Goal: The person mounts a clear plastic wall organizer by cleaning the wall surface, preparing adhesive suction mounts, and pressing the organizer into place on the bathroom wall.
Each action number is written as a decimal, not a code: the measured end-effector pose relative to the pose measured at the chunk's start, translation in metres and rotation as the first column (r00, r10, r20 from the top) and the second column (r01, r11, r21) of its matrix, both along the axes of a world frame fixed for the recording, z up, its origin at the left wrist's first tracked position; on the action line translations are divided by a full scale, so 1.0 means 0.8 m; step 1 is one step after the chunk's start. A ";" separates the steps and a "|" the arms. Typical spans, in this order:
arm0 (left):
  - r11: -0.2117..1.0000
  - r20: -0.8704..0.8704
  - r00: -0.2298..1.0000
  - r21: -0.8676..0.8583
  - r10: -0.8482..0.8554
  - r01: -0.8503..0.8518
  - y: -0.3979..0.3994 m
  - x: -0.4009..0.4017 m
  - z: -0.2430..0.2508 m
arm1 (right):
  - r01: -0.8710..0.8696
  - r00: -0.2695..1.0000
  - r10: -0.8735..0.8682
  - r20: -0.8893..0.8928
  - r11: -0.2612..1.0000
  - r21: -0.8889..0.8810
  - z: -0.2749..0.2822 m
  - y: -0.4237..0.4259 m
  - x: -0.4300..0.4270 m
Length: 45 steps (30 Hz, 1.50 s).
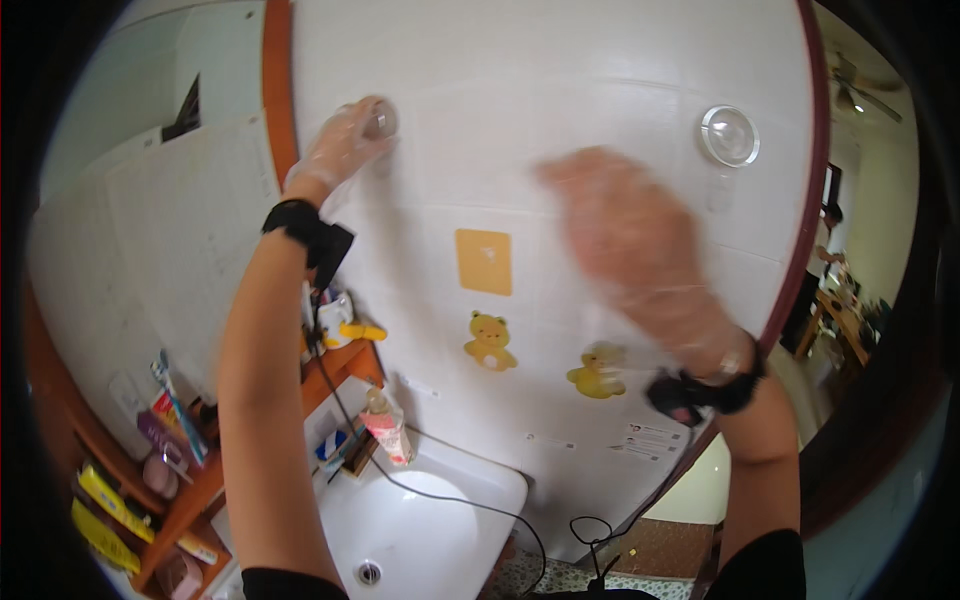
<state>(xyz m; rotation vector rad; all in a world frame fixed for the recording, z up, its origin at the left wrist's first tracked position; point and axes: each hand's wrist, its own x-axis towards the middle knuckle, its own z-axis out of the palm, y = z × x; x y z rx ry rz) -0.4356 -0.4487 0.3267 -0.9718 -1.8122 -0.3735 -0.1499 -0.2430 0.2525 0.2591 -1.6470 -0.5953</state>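
My left hand [341, 146], in a clear plastic glove, has its fingers around a round transparent disc [382, 118] against the white tiled wall [480, 135]. A second clear disc with a bright rim [730, 136] sits on the same wall, farther right. Between the two, my right hand [626, 217] is raised before the tiles, gloved too and blurred by motion. Whether its fingers are closed or hold anything is not visible. Below it are a square yellow sticker [484, 262] and two yellow bear stickers [490, 343] on the tiles.
A white washbasin [409, 517] stands below, with a pump bottle [388, 431] on its rim. At left, a wooden mirror cabinet [349, 375] holds a toothbrush [180, 412] and tubes. Black cables [450, 497] hang from both wrists. Through a doorway at right, a person [823, 247] stands.
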 end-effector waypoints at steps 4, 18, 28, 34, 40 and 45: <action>0.997 0.106 0.993 0.056 0.048 -0.054 0.024 0.017 -0.002 | -0.082 0.995 0.081 -0.053 0.997 -0.014 0.014 0.055 0.060; 0.985 0.643 0.766 0.118 0.020 -0.124 0.035 0.031 -0.029 | -0.031 0.965 0.114 0.237 0.945 -0.327 -0.095 0.061 0.192; 0.931 0.592 0.784 0.361 -0.184 -0.054 0.017 -0.035 -0.062 | -0.002 0.925 0.269 0.268 0.709 -0.705 -0.170 0.072 0.213; 0.991 0.192 0.973 -0.071 0.126 -0.114 -0.005 0.055 -0.141 | -0.051 0.695 0.608 0.385 0.575 -0.817 -0.236 0.074 0.183; 0.984 0.137 0.987 0.150 0.078 -0.099 -0.051 0.330 -0.334 | -0.213 0.301 0.823 0.481 0.550 -0.808 -0.300 0.059 0.082; 0.730 0.672 0.740 0.521 -0.031 -0.442 -0.122 0.585 -0.417 | -0.101 -0.189 0.939 0.288 0.273 -0.957 -0.365 -0.020 0.041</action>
